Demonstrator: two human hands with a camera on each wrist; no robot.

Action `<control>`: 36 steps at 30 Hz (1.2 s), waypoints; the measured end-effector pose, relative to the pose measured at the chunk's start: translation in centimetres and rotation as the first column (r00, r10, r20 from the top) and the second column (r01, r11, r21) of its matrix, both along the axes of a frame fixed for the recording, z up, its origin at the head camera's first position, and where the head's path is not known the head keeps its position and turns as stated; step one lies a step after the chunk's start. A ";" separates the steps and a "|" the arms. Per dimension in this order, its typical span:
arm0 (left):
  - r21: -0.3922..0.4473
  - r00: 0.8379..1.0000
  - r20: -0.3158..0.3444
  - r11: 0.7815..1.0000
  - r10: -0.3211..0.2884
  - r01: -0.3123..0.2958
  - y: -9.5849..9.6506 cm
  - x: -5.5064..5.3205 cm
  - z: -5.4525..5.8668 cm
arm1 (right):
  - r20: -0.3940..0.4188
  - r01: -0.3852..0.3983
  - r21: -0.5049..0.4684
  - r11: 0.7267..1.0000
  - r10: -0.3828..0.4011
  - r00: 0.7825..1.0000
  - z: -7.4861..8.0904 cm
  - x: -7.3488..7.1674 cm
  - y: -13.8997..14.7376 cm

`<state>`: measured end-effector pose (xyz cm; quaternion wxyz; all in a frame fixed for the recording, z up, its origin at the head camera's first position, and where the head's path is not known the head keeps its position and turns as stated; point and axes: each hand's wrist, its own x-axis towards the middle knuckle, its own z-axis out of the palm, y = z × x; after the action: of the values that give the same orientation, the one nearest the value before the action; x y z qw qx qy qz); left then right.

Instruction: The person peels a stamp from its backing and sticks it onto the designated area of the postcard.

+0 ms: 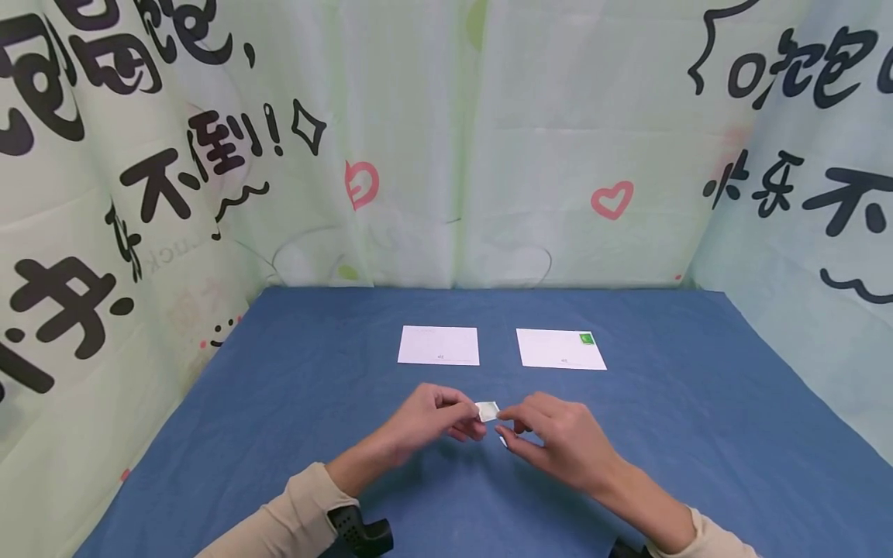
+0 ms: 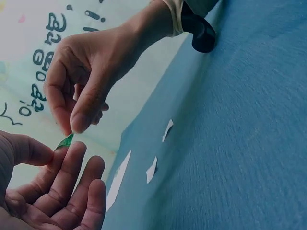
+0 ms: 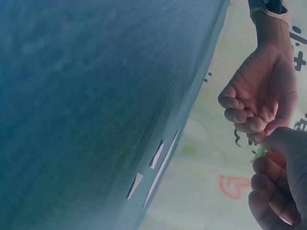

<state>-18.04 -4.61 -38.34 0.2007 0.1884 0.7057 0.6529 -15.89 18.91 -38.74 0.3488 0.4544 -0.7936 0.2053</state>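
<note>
A small stamp (image 1: 487,411) is held up between my two hands over the blue cloth. Its pale back faces the head camera; its green side (image 2: 66,141) shows in the left wrist view. My left hand (image 1: 439,415) pinches one edge between thumb and index finger, the other fingers loosely curled. My right hand (image 1: 558,434) comes from the other side, thumb and index fingertips closing at the stamp's opposite corner. Two white paper scraps, one nearer (image 2: 151,170) and one farther (image 2: 167,130), show against the blue below the hands.
Beyond the hands lie two white envelopes or cards side by side. The left one (image 1: 438,346) is plain; the right one (image 1: 561,349) bears a green stamp (image 1: 587,339) at its upper right corner. Printed curtains (image 1: 523,139) enclose the blue-covered table (image 1: 314,333).
</note>
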 end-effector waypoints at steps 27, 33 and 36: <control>-0.033 0.999 0.039 0.999 0.019 -0.018 -0.3 -0.4 0.0 | -0.121 0.056 0.116 0.992 -0.042 0.992 0.3 -1.3 -1.5; -0.030 0.999 0.027 0.999 0.022 -0.021 -0.6 -0.8 0.0 | -0.092 0.055 0.111 0.992 -0.044 0.995 0.2 -2.3 -1.8; -0.024 1.000 0.006 0.999 0.023 -0.023 -0.8 -0.9 0.1 | -0.066 0.057 0.090 0.994 -0.051 0.997 0.1 -3.0 -1.9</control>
<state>-18.98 -5.43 -38.24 0.1976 0.1760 0.7151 0.6470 -18.91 17.06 -38.67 0.3581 0.4548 -0.8026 0.1443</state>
